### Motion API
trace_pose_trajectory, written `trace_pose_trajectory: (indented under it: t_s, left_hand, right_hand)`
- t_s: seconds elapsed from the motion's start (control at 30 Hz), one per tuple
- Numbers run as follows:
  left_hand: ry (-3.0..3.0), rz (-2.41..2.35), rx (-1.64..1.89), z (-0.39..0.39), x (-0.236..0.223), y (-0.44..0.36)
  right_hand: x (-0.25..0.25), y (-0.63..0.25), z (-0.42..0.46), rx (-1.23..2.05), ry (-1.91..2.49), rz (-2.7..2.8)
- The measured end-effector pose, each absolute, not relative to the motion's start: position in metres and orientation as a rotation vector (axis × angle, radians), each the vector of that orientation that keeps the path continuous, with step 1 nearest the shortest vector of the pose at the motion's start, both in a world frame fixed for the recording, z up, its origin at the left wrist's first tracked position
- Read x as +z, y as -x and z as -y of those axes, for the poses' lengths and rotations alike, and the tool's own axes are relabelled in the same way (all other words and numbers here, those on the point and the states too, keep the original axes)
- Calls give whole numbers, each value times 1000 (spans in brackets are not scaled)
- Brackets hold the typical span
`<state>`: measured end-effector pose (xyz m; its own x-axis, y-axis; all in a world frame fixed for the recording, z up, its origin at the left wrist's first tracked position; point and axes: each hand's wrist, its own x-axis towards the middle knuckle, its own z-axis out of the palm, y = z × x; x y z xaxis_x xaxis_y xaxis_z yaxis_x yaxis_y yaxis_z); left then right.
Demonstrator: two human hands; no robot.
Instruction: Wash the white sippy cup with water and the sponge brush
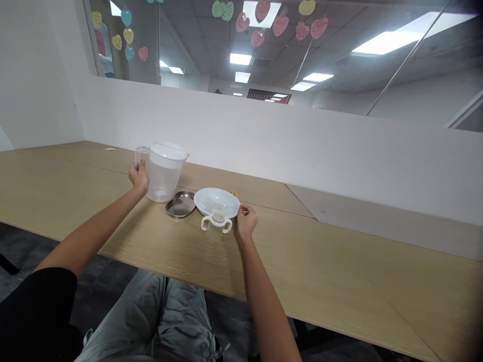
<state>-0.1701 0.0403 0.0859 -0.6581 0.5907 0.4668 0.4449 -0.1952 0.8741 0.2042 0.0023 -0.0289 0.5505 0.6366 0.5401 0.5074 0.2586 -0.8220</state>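
My left hand [139, 177] is wrapped round the handle of a translucent plastic pitcher [164, 176], which stands upright at the left of the group. My right hand [247, 219] is closed in a pinch at the right rim of a white plate [202, 202]. From its fingers a thin, rod-like thing seems to reach left over the plate, too fine to name. In front of the plate stands a clear baby bottle [214, 232] with two white handles. Between pitcher and plate lies a kidney-shaped metal dish [181, 205].
Something small and yellow [234, 194] shows behind the plate's right rim. A small pale piece [109, 149] lies far left on the wooden table [339, 271]. A white wall [241, 136] rises behind, with a window above it bearing heart-shaped notes [280, 26].
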Motion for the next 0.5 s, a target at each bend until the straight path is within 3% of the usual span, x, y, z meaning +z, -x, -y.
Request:
trace_pose_trajectory:
  t_s: [0.5]
  left_hand:
    - [-1041, -1957, 2064, -49, 70, 170]
  right_hand:
    - [-30, -203, -3, 95, 1369, 1075]
